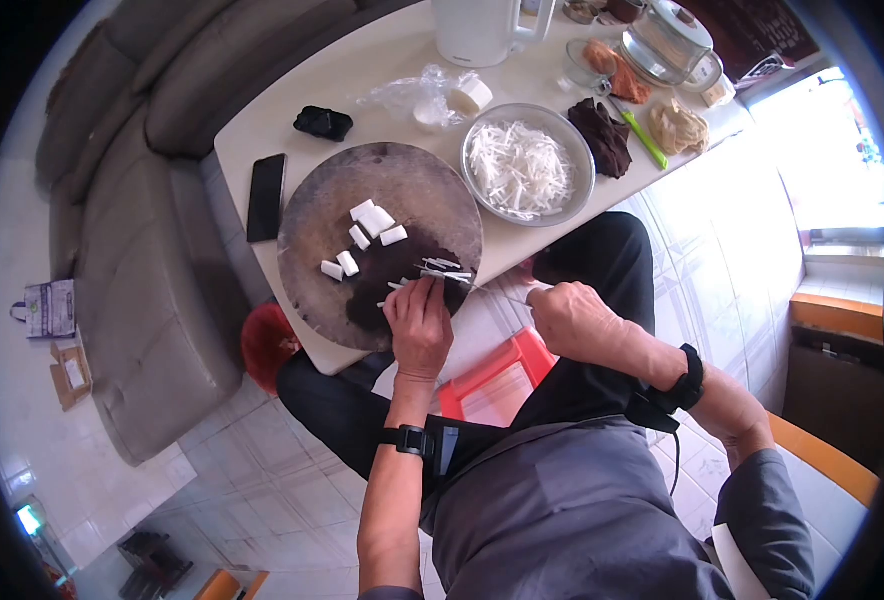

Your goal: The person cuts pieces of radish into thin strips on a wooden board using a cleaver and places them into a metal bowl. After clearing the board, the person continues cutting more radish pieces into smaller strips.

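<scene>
My left hand [419, 325] is on the lower right of a round wooden chopping board [307, 215], its fingers bunched and pressing on white radish. Thin white radish strips [447, 275] lie at its fingertips. My right hand [574, 318] is closed in a fist beyond the board's right edge, around what looks like a knife, seen almost edge-on and blurred, pointing toward the strips. Several white radish blocks [377, 220] lie on the board's middle and left. Right of the board, a round bowl [589, 180] holds a heap of shredded white radish [522, 168].
A phone [266, 198] and a black case [323, 123] lie left on the table. Behind stand a white jug [472, 35], a plastic bag [427, 90] and a glass pot [667, 50]. Cloths [602, 135] and a green-handled tool [645, 140] lie right. A red stool [527, 355] is below.
</scene>
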`<state>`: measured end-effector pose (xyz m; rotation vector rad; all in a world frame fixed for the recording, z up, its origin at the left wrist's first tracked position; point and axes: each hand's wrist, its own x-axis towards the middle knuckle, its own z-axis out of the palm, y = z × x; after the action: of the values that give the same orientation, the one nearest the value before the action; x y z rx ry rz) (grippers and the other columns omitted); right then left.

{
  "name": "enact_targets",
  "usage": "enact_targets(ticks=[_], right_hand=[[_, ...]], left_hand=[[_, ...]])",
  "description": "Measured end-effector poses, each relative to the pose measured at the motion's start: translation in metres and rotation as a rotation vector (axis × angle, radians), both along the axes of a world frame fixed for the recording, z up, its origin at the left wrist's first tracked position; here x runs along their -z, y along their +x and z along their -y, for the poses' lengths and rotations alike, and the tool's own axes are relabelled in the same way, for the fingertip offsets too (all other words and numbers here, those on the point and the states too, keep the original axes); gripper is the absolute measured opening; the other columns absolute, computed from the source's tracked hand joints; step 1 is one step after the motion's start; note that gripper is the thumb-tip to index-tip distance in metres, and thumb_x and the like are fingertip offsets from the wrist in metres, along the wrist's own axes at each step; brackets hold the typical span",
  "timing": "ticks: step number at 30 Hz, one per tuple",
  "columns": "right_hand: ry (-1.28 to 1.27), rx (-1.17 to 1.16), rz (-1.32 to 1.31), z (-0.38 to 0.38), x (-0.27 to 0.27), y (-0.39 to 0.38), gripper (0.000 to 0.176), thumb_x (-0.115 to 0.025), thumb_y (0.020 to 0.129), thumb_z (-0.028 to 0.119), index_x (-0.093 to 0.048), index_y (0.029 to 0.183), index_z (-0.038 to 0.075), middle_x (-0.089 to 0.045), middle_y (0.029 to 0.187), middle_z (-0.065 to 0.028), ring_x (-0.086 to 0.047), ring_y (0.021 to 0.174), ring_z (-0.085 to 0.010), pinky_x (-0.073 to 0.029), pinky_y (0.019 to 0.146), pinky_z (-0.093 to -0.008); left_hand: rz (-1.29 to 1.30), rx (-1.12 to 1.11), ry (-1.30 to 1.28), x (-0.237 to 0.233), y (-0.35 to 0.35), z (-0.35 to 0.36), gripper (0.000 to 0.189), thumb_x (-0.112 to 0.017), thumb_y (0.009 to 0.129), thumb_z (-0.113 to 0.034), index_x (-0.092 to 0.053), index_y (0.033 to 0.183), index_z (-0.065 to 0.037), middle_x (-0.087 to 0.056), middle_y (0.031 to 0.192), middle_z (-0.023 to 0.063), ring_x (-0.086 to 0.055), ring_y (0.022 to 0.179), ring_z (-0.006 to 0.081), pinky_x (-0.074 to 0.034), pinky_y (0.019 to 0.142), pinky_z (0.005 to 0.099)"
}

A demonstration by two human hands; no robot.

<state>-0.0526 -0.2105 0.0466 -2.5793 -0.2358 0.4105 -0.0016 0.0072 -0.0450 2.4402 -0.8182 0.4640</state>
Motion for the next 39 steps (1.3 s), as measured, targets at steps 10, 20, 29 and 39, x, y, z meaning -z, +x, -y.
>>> enact_targets(ticks=[10, 20, 29, 39], right_hand=[[-0.107, -0.083, -0.035, -0.002, -0.009, 0.007, 0.008, -0.055, 0.068, 0.002, -0.055, 0.074, -0.002, -0.06, 0.068, -0.0209, -0.062, 0.066, -0.0373, -0.05, 0.059, -0.0442], [-0.081, -0.159, 0.008, -0.01, -0.006, 0.023, 0.011, -0.055, 0.066, 0.0, -0.056, 0.076, -0.003, -0.061, 0.068, -0.0196, -0.063, 0.066, -0.0365, -0.05, 0.059, -0.0435], [-0.045, -0.111, -0.002, -0.017, 0.006, 0.03, 0.017, -0.056, 0.063, -0.002, -0.056, 0.08, -0.004, -0.06, 0.067, -0.0222, -0.062, 0.067, -0.0389, -0.05, 0.06, -0.0455], [-0.052, -0.155, 0.051, -0.004, -0.002, 0.023, 0.006, -0.054, 0.069, 0.001, -0.053, 0.073, -0.003, -0.057, 0.06, -0.0196, -0.06, 0.06, -0.0374, -0.049, 0.056, -0.0446]], left_hand=[[-0.017, -0.02, 0.021, 0.003, 0.0, -0.001, 0.029, -0.056, 0.072, -0.003, -0.06, 0.101, 0.001, -0.055, 0.102, 0.0156, -0.05, 0.102, 0.0323, -0.036, 0.09, 0.0452], [-0.02, -0.019, 0.042, 0.005, 0.0, -0.001, 0.03, -0.057, 0.07, -0.003, -0.059, 0.099, 0.001, -0.054, 0.097, 0.0153, -0.05, 0.098, 0.0336, -0.037, 0.088, 0.047], [0.001, -0.021, -0.012, 0.005, 0.0, -0.001, 0.032, -0.057, 0.07, -0.003, -0.059, 0.102, -0.001, -0.054, 0.103, 0.0139, -0.05, 0.1, 0.032, -0.038, 0.088, 0.0465], [0.015, -0.039, -0.006, 0.007, -0.001, 0.0, 0.031, -0.057, 0.07, -0.002, -0.06, 0.101, -0.001, -0.054, 0.102, 0.0143, -0.05, 0.1, 0.0325, -0.038, 0.088, 0.0464]])
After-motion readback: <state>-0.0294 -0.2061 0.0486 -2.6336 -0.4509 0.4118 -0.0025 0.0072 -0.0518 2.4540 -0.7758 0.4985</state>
